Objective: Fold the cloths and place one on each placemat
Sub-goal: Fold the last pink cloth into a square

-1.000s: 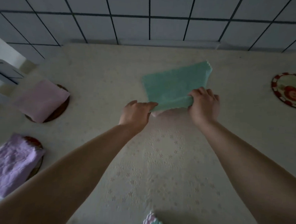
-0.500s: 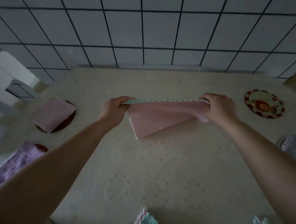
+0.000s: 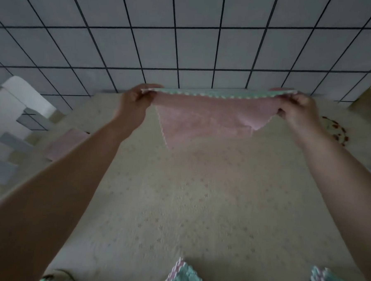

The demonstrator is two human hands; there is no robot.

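Cloth, pink and green, hangs pinched between left hand and right hand, awaiting its fold above the bench.

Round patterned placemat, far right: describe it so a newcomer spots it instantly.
Start at the tiled wall and drop to the table's far right corner. There, just beyond the right hand, lies the round placemat. It alone shows a red-patterned rim with no cloth on it.

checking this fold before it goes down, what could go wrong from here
The pink and green cloth hangs in the air, pinched only at its top corners by the left hand and right hand; a corner could slip. Its lower edge hangs slanted, so the fold may land uneven. The placemat sits partly behind the right arm, so placing could miss.
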